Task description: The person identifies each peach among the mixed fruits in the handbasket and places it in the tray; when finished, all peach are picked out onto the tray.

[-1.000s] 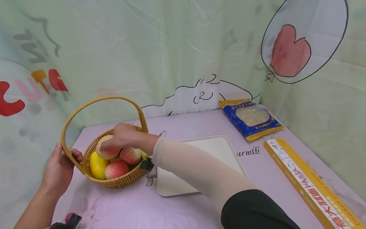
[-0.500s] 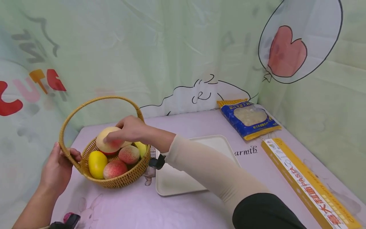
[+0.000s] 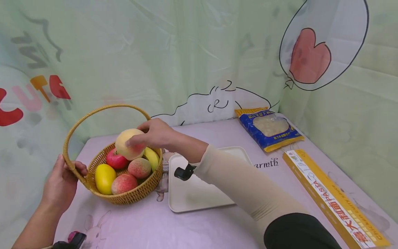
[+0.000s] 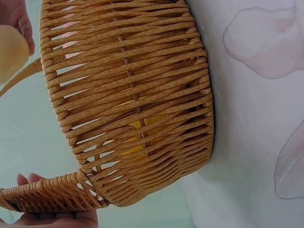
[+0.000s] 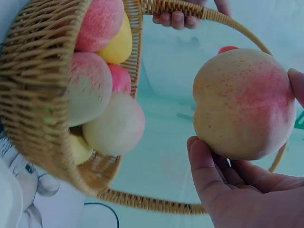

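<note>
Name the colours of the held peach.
The peach is pale yellow with a pinkish-red blush and small specks, clearest in the right wrist view.

I read "PASTA" and "Chicken curry sauce" on the box (image 3: 335, 199), "armth" on the worktop (image 3: 140, 224), "CUT" on the curtain (image 3: 140, 52).

Enclosed by pale green, creased fabric curtain (image 3: 174, 62). Bears red, pink and orange block letters (image 3: 57, 83) at left, white black-lined cartoon shape (image 3: 199, 110) at back, pale black-outlined balloon (image 3: 345, 29) with red heart (image 3: 306, 65) at right. Below, pale lilac tabletop (image 3: 149, 224) with faint rabbit print (image 3: 94, 231). Lit softly.
</note>
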A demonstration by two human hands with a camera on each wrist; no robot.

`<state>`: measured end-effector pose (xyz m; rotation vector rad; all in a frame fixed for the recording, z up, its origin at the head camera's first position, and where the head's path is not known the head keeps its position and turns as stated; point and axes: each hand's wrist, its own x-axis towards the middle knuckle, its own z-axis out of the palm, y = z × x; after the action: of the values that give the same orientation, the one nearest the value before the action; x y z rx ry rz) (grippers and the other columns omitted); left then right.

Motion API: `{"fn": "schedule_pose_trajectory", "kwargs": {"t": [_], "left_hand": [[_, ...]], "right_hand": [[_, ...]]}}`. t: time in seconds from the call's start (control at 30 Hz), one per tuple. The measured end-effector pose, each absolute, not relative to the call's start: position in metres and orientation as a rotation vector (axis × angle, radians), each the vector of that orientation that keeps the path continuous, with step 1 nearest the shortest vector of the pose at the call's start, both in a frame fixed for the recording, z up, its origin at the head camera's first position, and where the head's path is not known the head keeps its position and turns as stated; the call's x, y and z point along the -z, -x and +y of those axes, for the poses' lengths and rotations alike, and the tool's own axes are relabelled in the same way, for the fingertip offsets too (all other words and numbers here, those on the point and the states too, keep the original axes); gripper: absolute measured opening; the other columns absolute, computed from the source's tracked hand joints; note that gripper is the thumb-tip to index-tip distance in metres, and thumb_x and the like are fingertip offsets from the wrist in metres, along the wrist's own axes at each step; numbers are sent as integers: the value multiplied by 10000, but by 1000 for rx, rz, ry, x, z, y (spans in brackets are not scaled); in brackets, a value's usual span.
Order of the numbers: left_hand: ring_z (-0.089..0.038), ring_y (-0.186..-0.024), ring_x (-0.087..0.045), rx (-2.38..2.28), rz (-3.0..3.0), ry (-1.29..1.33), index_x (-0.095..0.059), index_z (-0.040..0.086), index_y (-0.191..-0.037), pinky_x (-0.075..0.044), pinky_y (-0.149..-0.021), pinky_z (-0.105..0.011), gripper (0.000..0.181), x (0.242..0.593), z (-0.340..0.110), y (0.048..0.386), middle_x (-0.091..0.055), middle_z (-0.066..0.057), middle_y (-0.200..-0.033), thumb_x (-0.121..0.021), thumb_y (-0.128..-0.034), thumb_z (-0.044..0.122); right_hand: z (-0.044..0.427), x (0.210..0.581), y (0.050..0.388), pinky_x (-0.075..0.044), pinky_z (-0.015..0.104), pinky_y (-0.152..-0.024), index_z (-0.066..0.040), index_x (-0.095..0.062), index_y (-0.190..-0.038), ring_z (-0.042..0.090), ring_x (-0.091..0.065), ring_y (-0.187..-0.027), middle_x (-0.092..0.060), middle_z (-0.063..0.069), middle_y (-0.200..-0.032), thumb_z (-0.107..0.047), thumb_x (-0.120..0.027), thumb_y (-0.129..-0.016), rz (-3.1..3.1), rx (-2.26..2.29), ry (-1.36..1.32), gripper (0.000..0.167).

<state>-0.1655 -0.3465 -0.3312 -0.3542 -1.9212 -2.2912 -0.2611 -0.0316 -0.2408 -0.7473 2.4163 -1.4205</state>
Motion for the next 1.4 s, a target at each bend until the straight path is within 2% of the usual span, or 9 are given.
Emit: {"fn": "schedule_pose_trajectory", "kwargs": {"t": [0.27, 0.43, 0.77, 0.9, 0.97, 1.17, 1.4], "left_hand": [[-138, -949, -581, 2282, -1907, 368, -572, 88, -1092, -434, -959, -175, 436, 331, -345, 165, -614, -15, -976, -281, -1139, 410], [-147, -926, -582, 2297, -1886, 361, -575, 83, -1076, -437, -946, -184, 438, 331, -344, 167, -620, -18, -952, -283, -1140, 404], [-150, -915, -550, 2287, -1893, 362, -545, 92, -1089, -441, -936, -180, 416, 333, -344, 168, -591, -17, -942, -282, -1138, 410], [-150, -916, -539, 2289, -1886, 386, -542, 94, -1097, -436, -935, -184, 409, 334, -345, 168, -581, -19, -948, -284, -1138, 409], [-152, -914, -538, 2301, -1867, 418, -546, 88, -1095, -428, -937, -193, 409, 336, -347, 168, -580, -24, -949, -276, -1141, 392], [-157, -925, -535, 2308, -1841, 516, -561, 63, -1080, -411, -950, -202, 432, 339, -348, 169, -573, -36, -959, -245, -1147, 350], [-163, -924, -521, 2291, -1829, 544, -548, 60, -1088, -393, -941, -218, 419, 340, -348, 169, -566, -39, -953, -226, -1151, 321]], "right_hand": [[-3, 249, 266, -511, 279, -858, -140, -747, -1137, 150, -621, -1013, -720, -17, -1058, -371, -811, -867, 2390, 1491, 711, 361], [15, 255, 270, -505, 306, -865, -115, -733, -1184, 178, -614, -1037, -704, 15, -1110, -355, -802, -871, 2381, 1523, 645, 401], [49, 282, 277, -481, 404, -970, -105, -751, -1163, 200, -585, -1055, -679, 31, -1116, -318, -819, -856, 2380, 1561, 472, 380], [56, 295, 280, -484, 402, -957, -100, -767, -1109, 206, -585, -1051, -696, 34, -1093, -323, -827, -848, 2396, 1551, 416, 349], [58, 302, 282, -485, 383, -943, -90, -769, -1111, 207, -590, -1054, -703, 35, -1101, -331, -828, -843, 2406, 1536, 380, 366], [63, 322, 288, -514, 476, -1018, -30, -743, -1159, 220, -625, -1019, -711, 70, -1107, -348, -825, -838, 2405, 1516, 301, 459], [65, 342, 293, -525, 339, -861, -43, -754, -1083, 192, -613, -959, -702, 52, -1044, -368, -828, -820, 2444, 1435, 269, 425]]}}
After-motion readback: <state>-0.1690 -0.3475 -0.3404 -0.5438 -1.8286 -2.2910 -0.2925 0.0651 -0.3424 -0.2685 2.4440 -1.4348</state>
